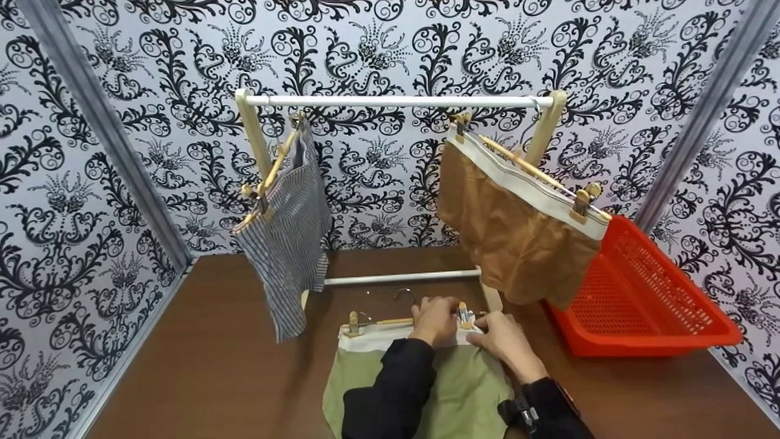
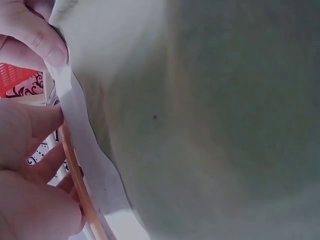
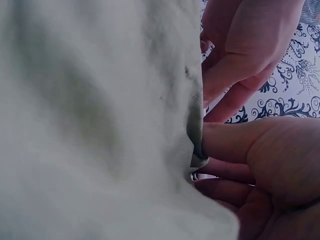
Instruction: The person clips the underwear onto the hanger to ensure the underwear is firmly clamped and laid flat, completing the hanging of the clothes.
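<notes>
Olive-green shorts (image 1: 466, 381) with a white waistband (image 1: 379, 337) lie at the near middle of the table in the head view. A clip hanger (image 1: 395, 321) runs along the waistband, with one clip (image 1: 353, 323) on its left end and another clip (image 1: 464, 316) by my hands. My left hand (image 1: 436, 320) holds the hanger beside that right clip; its fingers curl round the wooden bar (image 2: 71, 150). At the waistband's right corner, my right hand (image 1: 504, 342) pinches the cloth between thumb and fingers. Fabric hides some fingertips in the right wrist view.
A rack with a white rail (image 1: 396, 101) stands behind. Striped shorts (image 1: 286, 225) hang at its left, brown shorts (image 1: 518, 235) at its right, both on clip hangers. A red plastic basket (image 1: 658, 341) sits on the right of the brown table (image 1: 201, 366). Patterned walls enclose the table.
</notes>
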The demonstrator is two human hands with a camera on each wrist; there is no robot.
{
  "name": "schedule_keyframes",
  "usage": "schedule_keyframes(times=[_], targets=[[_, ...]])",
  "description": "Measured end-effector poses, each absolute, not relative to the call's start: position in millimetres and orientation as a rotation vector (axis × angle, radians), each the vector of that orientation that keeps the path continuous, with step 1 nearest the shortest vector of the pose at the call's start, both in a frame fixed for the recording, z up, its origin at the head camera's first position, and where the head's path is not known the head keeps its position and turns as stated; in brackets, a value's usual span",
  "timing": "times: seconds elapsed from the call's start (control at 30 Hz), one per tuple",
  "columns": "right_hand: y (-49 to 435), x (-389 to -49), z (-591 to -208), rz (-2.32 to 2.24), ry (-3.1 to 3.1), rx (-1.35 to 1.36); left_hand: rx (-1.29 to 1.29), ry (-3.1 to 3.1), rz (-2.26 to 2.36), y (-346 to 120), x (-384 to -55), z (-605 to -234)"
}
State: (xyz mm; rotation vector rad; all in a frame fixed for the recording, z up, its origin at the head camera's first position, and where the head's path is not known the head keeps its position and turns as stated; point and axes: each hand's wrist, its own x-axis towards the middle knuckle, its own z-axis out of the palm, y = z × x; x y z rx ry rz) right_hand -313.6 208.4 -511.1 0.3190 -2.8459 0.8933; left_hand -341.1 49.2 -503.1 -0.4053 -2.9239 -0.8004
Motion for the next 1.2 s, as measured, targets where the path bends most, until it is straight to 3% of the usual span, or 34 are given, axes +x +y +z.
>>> schedule_keyframes(times=[0.67,0.83,1.07,1.2], targets=[[213,-316,-502,1.018,-2.761,0.223,-0.352,-2.846,-1.126,51,-339,-503],[209,-315,-497,1.359,-2.69,0.132,-0.341,-2.722,-1.143,49,-341,-503],[208,-314,-490,2.175,-2.347,-0.113,-0.377,-2.568,-1.31,45,-345,-499],[213,-314,-490,2.397,-2.255,-0.074,-0.426,-2.523,-1.423,41,-347,-498]])
